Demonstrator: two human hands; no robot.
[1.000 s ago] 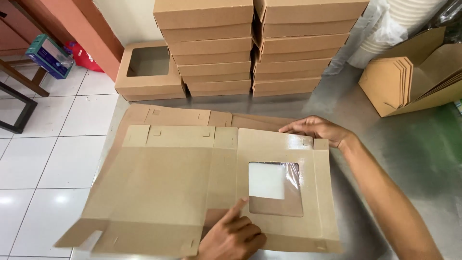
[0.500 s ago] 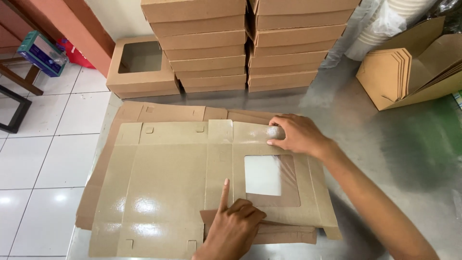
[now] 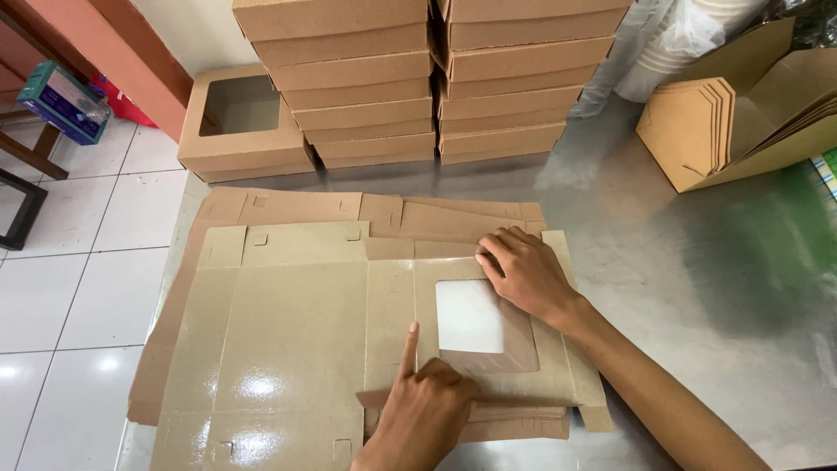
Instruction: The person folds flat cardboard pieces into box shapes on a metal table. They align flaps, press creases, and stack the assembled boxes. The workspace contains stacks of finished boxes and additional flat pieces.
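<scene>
Since half a second ago: right hand (image 3: 526, 275) slid down off the far flap onto the window panel's top edge; left hand (image 3: 425, 410) barely shifted.
Flat box blank (image 3: 288, 331) lies unfolded atop the blank pile on the steel table (image 3: 697, 288). Right palm down, fingers together, pressing; left fist loose, forefinger pinning the crease. Best to keep both pressing flat so the fold runs true.

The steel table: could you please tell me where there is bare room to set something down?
Bare steel table lies right of the flat cardboard blank, below the open carton. Crowded: stacked boxes behind, both hands, left hand and right hand, on the blank.
</scene>
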